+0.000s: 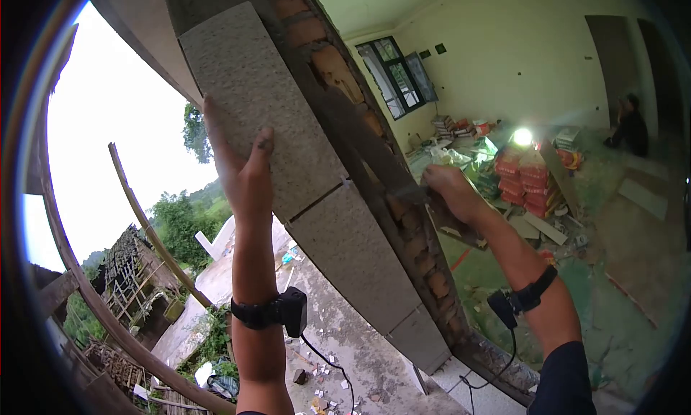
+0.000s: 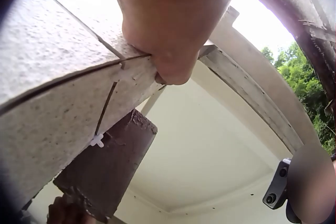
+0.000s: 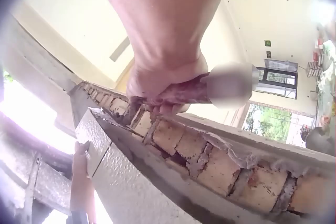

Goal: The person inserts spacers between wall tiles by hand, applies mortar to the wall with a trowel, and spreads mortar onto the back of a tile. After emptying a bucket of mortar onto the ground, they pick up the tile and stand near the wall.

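My left hand (image 1: 248, 181) rests on the upper speckled grey tile (image 1: 266, 91), thumb on its face and fingers along its outer edge. Below it a second tile (image 1: 353, 238) continues down the pillar, and a white cross spacer (image 2: 97, 140) sits at the joint. On the inner side, my right hand (image 1: 457, 192) grips a trowel by its handle (image 3: 186, 91). The trowel's rectangular blade (image 2: 107, 163) is coated with dark mortar and stands close to the tile's back edge in the left wrist view. Exposed bricks (image 1: 335, 69) with grey mortar run behind the tiles.
Inside the room, stacked red bags (image 1: 529, 177) stand by a bright lamp (image 1: 522, 136), with a person in dark clothes (image 1: 632, 127) farther right. Outside, wooden poles (image 1: 144, 220) rise at the left above a concrete ledge (image 1: 317, 328) strewn with chips.
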`<state>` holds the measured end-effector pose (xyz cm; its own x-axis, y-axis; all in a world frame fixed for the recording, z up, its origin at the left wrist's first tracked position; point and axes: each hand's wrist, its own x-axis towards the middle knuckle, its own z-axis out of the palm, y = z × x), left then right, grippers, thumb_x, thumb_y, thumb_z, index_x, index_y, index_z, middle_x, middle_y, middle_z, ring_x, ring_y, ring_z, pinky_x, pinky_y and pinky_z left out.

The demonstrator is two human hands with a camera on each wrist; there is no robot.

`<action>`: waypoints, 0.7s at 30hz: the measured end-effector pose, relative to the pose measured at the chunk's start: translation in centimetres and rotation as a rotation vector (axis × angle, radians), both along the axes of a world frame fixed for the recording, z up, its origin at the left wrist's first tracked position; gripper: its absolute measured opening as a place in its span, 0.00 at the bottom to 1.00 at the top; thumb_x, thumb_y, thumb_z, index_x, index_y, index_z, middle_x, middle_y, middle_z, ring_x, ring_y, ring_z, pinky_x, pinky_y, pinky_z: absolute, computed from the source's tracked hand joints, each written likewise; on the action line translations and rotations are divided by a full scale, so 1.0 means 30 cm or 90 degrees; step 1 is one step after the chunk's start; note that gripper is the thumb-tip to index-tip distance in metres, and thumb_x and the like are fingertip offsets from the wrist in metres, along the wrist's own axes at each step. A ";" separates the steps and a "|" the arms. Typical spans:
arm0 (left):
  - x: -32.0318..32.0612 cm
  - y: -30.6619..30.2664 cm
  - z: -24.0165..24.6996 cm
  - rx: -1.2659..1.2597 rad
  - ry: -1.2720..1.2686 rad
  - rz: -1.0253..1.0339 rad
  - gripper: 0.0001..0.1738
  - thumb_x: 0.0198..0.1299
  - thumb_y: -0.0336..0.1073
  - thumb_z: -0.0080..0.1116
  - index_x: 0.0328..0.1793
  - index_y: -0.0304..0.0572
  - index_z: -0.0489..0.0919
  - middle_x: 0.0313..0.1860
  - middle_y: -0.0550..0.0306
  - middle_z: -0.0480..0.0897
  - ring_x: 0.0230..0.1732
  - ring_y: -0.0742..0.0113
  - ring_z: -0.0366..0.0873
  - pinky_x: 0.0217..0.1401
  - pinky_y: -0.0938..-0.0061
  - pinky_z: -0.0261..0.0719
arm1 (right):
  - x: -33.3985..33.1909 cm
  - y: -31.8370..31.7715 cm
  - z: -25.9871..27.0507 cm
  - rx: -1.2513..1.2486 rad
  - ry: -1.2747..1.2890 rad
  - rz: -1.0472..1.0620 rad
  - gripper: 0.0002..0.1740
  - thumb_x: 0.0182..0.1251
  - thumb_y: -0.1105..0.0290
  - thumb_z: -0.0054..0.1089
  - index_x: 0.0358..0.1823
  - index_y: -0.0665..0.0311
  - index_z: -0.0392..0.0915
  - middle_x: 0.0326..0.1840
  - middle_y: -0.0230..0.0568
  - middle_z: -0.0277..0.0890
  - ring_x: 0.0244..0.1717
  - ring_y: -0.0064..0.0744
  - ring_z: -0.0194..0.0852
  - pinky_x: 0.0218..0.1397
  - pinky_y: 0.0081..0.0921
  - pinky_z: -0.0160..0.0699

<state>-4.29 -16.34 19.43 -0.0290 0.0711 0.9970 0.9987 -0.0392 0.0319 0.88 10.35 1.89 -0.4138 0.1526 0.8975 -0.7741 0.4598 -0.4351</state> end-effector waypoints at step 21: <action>-0.019 -0.016 0.015 0.008 0.037 0.031 0.50 0.53 0.30 0.62 0.82 0.43 0.52 0.82 0.39 0.50 0.84 0.46 0.41 0.83 0.55 0.42 | 0.072 -0.097 0.425 -0.180 -0.144 0.141 0.24 0.77 0.50 0.43 0.33 0.62 0.76 0.21 0.30 0.70 0.19 0.20 0.66 0.22 0.24 0.66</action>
